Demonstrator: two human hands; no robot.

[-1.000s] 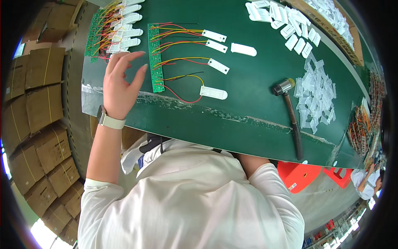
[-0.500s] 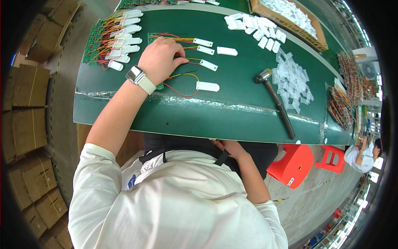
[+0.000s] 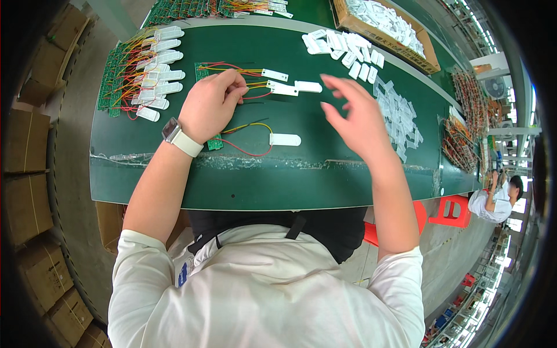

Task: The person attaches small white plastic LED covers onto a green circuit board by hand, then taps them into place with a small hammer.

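My left hand [image 3: 213, 103], a watch on its wrist, pinches thin red and yellow wires [image 3: 255, 87]. They run to a white perforated piece [image 3: 283, 89], which sits against or very near a loose white rounded cover [image 3: 308, 86]. Just beyond is another wired white piece [image 3: 274, 75], linked to a green circuit board [image 3: 202, 71]. Nearer me, a white-capped piece [image 3: 285, 140] hangs by looped wires from a small green board [image 3: 215, 142]. My right hand [image 3: 357, 119] hovers to the right of the cover, fingers spread and holding nothing.
Finished-looking wired boards [image 3: 154, 78] lie stacked at left. White covers [image 3: 342, 47] and a cardboard box [image 3: 400, 37] of white parts occupy the far right. Clear flat pieces [image 3: 399, 119] lie beyond my right forearm. A red stool [image 3: 451, 211] and another person [image 3: 494, 198] are further right.
My right hand has risen from my lap to above the table, its arm now covering where the hammer lay. The wired piece near my left hand has come up to the loose cover.
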